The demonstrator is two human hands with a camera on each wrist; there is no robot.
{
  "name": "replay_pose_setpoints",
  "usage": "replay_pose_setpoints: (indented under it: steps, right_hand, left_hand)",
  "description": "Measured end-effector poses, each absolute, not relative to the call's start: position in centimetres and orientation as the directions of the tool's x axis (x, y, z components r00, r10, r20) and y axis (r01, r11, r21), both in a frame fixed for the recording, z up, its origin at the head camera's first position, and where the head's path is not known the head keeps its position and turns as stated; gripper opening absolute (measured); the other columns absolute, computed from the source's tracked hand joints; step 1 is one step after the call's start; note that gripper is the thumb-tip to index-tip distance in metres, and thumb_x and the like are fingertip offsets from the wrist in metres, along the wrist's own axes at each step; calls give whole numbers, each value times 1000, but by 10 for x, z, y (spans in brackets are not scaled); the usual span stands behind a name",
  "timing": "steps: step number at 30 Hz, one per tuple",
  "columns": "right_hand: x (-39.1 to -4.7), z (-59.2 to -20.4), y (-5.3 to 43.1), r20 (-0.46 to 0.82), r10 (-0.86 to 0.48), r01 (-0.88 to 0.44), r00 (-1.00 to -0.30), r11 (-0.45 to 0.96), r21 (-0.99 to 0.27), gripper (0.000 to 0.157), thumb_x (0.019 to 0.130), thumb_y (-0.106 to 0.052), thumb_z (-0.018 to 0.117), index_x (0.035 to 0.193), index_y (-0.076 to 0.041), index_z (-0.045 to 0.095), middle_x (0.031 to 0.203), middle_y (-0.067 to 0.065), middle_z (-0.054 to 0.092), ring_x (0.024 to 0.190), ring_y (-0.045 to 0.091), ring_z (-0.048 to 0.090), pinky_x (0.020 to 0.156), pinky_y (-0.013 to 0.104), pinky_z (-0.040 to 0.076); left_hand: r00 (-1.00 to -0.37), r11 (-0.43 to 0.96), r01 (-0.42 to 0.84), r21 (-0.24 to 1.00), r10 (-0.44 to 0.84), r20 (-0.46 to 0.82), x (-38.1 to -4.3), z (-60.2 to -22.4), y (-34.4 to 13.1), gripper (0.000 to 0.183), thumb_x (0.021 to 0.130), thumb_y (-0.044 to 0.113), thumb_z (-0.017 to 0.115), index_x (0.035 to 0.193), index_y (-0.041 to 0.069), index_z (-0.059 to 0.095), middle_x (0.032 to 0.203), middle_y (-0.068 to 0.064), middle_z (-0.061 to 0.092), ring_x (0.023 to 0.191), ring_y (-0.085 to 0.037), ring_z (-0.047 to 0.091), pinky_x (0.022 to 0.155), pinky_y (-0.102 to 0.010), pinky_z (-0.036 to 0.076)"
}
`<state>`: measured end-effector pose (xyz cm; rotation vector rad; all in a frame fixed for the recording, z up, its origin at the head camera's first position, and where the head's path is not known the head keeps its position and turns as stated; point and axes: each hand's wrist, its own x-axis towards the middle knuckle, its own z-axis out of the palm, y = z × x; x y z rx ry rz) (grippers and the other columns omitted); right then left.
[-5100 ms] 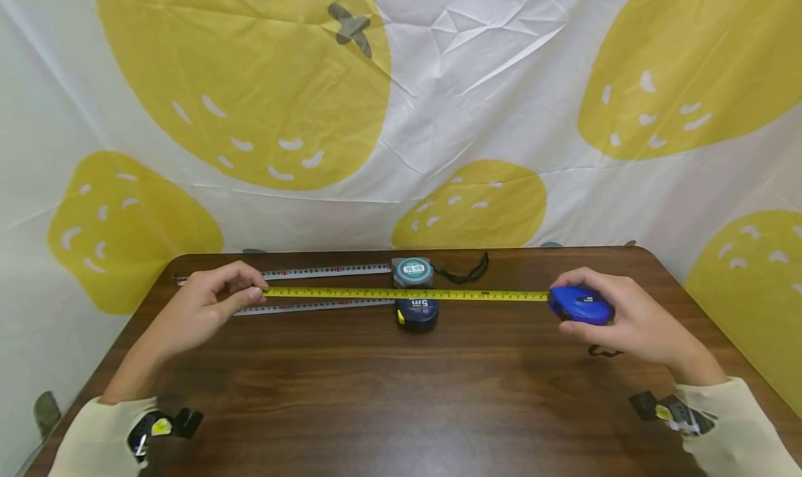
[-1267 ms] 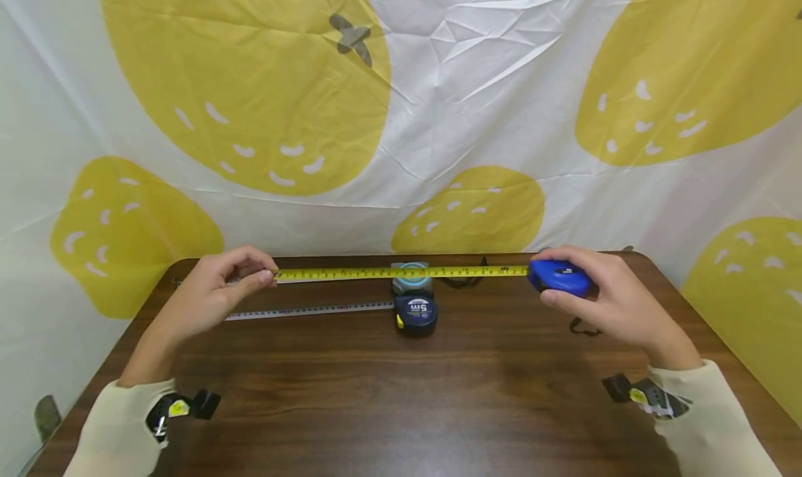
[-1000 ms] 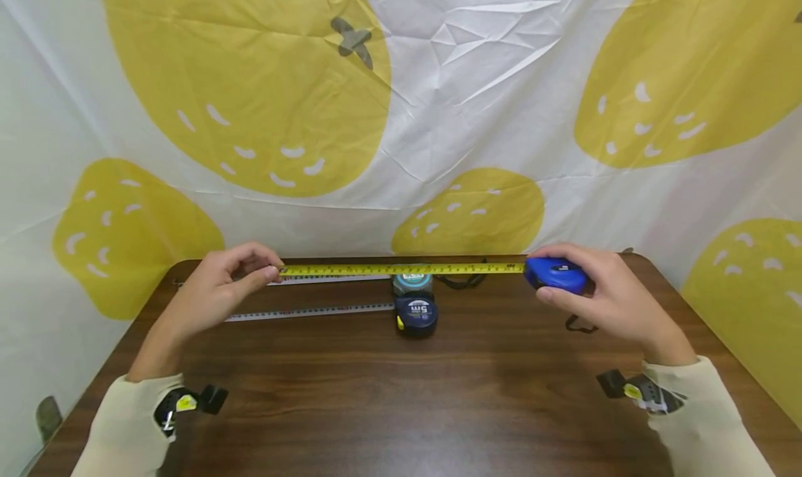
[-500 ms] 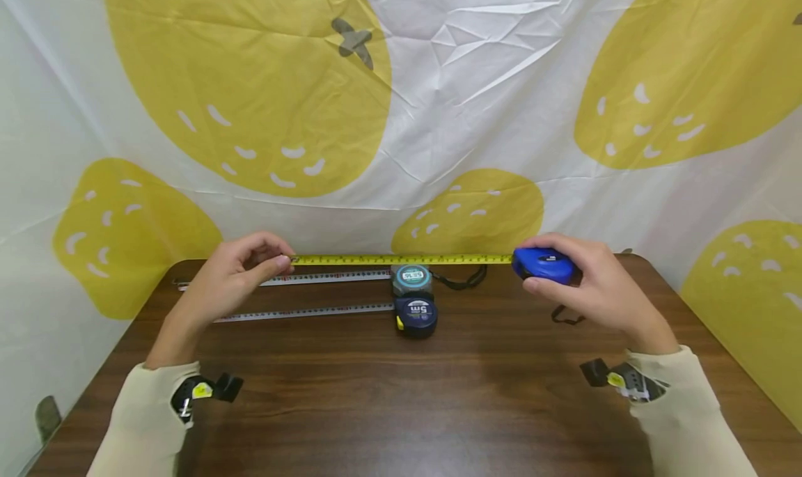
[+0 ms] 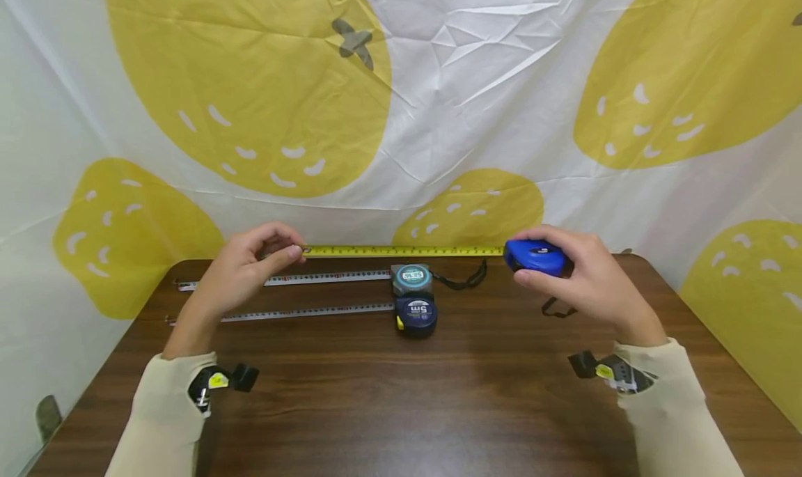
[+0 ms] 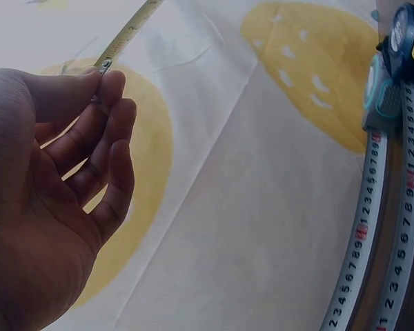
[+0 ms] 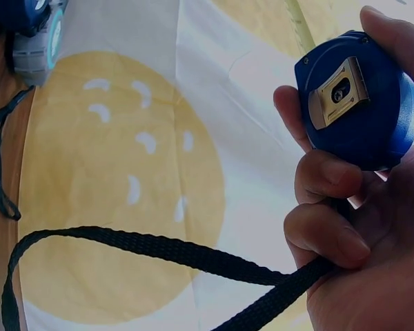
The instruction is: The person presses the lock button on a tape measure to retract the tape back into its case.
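Observation:
A blue tape measure [image 5: 537, 257] is held in my right hand [image 5: 592, 278], thumb and fingers around its case. Its yellow blade [image 5: 401, 251] stretches level across to my left hand [image 5: 250, 271], where thumb and forefinger pinch the hooked end. The right wrist view shows the metal belt clip [image 7: 339, 93] on the case and a dark strap [image 7: 159, 248] looping from under the curled fingers. Below the blade, a grey and teal tape measure [image 5: 411, 280] lies on the table touching a dark blue one [image 5: 416, 317]. Both have white blades drawn out leftward.
The brown wooden table [image 5: 401, 400] runs back to a white cloth [image 5: 476, 101] printed with yellow fruit. A black wrist strap [image 5: 464, 276] lies right of the grey tape measure. The end of one white blade [image 5: 186, 286] reaches close to the table's left edge.
My hands have come closer together and lifted away toward the back, so the yellow blade between them is shorter and no longer overlaps the two tape measures on the table.

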<state>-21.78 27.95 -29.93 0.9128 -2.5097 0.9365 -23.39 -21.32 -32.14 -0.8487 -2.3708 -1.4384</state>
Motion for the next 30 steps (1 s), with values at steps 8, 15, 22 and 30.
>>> replay_pose_setpoints:
  steps: [8,15,22,30]
  right_hand:
    - [-218,-297,272,483,-446,-656,-754,554,-512,44,96,-9,86,137,-16,73,124,4,76,99,23,69,81,28,57]
    - [-220,-294,267,492,-441,-659,-751,546,-517,44,96,-9,86,137,-15,74,125,5,75,101,26,68,81,29,58]
    - [-220,-292,261,504,-448,-674,-738,513,-531,45,95,-8,86,137,-14,74,124,9,76,101,28,67,82,27,57]
    - [-222,-294,260,504,-456,-679,-733,518,-520,46,94,-8,87,137,-15,74,125,7,75,102,26,67,83,28,57]
  left_hand:
    - [-789,294,605,740,349,506,-238,-318,-203,7,108,-3,66,112,-5,71,99,-11,75,92,-12,73,82,-24,57]
    - [-803,301,587,751,335,493,-239,-315,-196,7,108,1,67,113,-2,72,98,-10,76,91,-12,74,67,-26,53]
    - [-798,263,588,765,344,495,-243,-315,-187,8,107,-2,67,112,-6,71,99,-16,75,92,-14,73,75,-25,55]
    - [-778,245,612,752,357,517,-246,-318,-184,6,105,-5,68,110,-5,71,95,-12,75,90,-13,72,78,-25,55]
